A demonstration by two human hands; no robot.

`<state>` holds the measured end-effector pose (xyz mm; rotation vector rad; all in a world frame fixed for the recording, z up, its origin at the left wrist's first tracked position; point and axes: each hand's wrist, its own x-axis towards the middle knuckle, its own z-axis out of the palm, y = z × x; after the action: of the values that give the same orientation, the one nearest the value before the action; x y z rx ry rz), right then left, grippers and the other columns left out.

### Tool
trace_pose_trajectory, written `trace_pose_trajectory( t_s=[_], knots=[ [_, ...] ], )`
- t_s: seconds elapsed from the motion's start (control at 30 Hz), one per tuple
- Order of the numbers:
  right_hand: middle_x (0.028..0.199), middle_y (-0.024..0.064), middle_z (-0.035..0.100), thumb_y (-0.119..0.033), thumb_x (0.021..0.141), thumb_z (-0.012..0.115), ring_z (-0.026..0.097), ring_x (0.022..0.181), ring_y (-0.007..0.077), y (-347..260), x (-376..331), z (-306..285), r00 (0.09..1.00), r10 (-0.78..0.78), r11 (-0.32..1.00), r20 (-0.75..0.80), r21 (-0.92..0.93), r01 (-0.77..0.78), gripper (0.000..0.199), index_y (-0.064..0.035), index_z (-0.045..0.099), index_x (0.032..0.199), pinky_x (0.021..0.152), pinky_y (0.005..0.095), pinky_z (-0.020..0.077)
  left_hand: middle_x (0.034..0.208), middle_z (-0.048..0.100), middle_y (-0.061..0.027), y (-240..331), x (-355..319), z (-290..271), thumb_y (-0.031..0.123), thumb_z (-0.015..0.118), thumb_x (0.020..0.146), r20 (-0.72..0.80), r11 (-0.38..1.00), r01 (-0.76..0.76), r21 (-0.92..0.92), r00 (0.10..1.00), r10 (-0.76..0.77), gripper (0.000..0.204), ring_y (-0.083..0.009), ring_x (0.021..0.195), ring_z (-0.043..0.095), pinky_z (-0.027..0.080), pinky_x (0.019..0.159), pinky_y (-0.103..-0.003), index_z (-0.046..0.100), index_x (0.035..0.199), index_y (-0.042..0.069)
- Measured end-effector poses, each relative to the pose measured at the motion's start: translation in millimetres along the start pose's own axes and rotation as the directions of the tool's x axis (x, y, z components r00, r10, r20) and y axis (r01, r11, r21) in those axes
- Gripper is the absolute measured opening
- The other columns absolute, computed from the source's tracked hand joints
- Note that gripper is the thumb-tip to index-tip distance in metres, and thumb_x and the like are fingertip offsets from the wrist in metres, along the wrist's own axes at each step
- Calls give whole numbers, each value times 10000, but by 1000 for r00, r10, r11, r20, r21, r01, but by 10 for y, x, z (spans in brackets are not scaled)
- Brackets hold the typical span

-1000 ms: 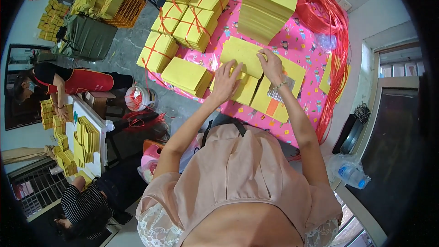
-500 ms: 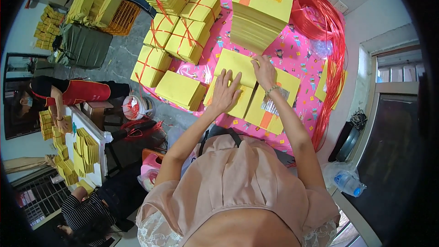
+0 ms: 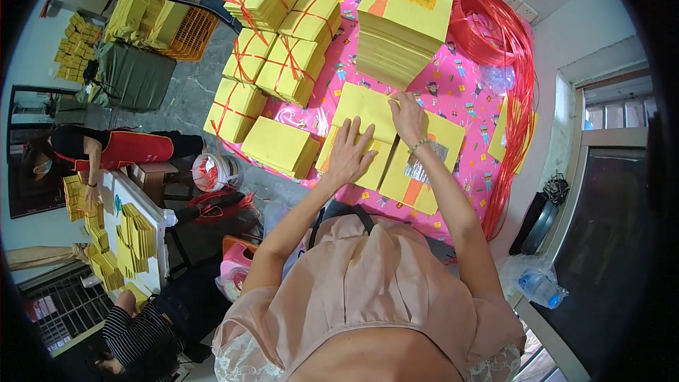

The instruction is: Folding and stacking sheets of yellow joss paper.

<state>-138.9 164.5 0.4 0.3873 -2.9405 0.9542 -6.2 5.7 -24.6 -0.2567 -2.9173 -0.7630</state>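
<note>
Spread over yellow paper in front of me, my left hand (image 3: 348, 157) lies flat with its fingers apart. My right hand (image 3: 409, 122) has its fingers bent and drawn together at the right edge of the folded yellow paper (image 3: 364, 105), seemingly pinching it. Beneath my right wrist lies another part of yellow paper (image 3: 447, 130) bearing a silver foil patch (image 3: 422, 164) and an orange strip. A dark gap runs between the two parts. Just beyond my hands stands a tall stack of yellow paper sheets (image 3: 396, 53), and left of them sits an untied yellow stack (image 3: 280, 146).
Red-tied yellow bundles (image 3: 288, 67) crowd the left of the pink patterned table (image 3: 339, 42). A red string coil (image 3: 472, 28) trails long strands down the right side. Two people work at a white table (image 3: 134, 191) far left. A plastic bottle (image 3: 541, 288) is at lower right.
The near edge of the folded paper and both hands have shifted slightly toward me. My right fingers have slid a little down the paper's right edge.
</note>
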Motion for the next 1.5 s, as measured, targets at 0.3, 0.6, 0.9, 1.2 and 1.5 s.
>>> trace_pose_trajectory(
  t_s=[0.3,0.6,0.9,1.2,1.5],
  knots=[
    [981,127,632,-239,909,621,636,899,354,30,-39,29,1000,-6,1000,-30,31,7,198,-70,637,1011,773,460,513,1550,331,-176,24,-35,38,463,541,931,1,986,37,164,999,-38,619,-449,1401,276,175,1146,-591,406,1495,247],
    [874,104,605,-157,828,635,609,854,284,-161,-585,38,935,-345,916,79,-189,354,135,-63,604,921,721,419,470,1549,328,-177,-14,-33,61,438,567,918,-4,991,33,131,999,-33,614,-469,1375,285,215,1126,-591,430,1484,243],
    [791,122,667,-197,835,679,673,787,298,-77,-615,186,952,-228,952,205,-158,263,171,-54,592,870,670,447,493,1510,370,-231,-43,-14,81,435,562,920,8,990,12,138,1000,-13,640,-492,1366,308,249,1142,-561,427,1475,145],
    [788,124,669,-201,840,690,678,791,301,-113,-611,184,951,-209,951,226,-182,252,174,-57,597,867,682,450,472,1449,414,-243,-45,-160,-90,446,564,906,11,977,109,184,994,-112,673,-479,1370,319,250,1134,-562,447,1426,36],
    [873,141,706,-351,876,681,693,846,307,-205,-496,254,933,-96,933,347,-296,206,332,-41,640,988,743,453,484,1401,430,-249,-87,-170,-61,496,503,932,15,981,79,175,996,-83,668,-468,1343,345,239,1118,-562,436,1455,85]
  ],
)
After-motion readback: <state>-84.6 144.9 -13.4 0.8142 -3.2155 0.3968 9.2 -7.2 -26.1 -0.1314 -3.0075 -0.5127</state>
